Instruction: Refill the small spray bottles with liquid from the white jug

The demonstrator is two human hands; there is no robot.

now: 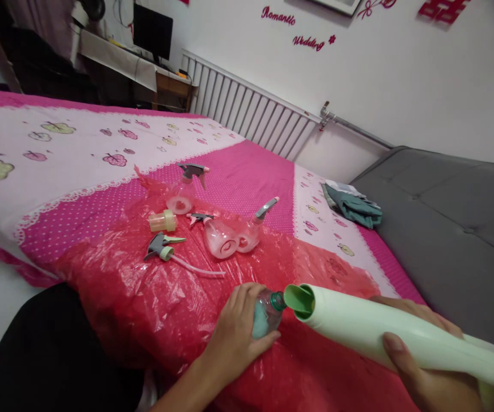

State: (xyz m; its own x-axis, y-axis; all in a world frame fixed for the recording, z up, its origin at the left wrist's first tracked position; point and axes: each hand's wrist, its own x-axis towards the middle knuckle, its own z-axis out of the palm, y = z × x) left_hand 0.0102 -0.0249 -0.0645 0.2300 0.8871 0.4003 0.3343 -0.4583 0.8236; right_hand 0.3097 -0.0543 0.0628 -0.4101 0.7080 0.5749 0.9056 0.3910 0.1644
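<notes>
The left hand (240, 323) is closed around a clear bottle (262, 317) over the red plastic sheet (114, 280); the right hand (429, 383) grips a pale green container (354, 320), its spout (296, 296) just beside the bottle's mouth.

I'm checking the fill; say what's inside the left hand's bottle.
The bottle shows bluish-green contents, apparently liquid; the left hand covers part, so the full amount can't be seen.
</notes>
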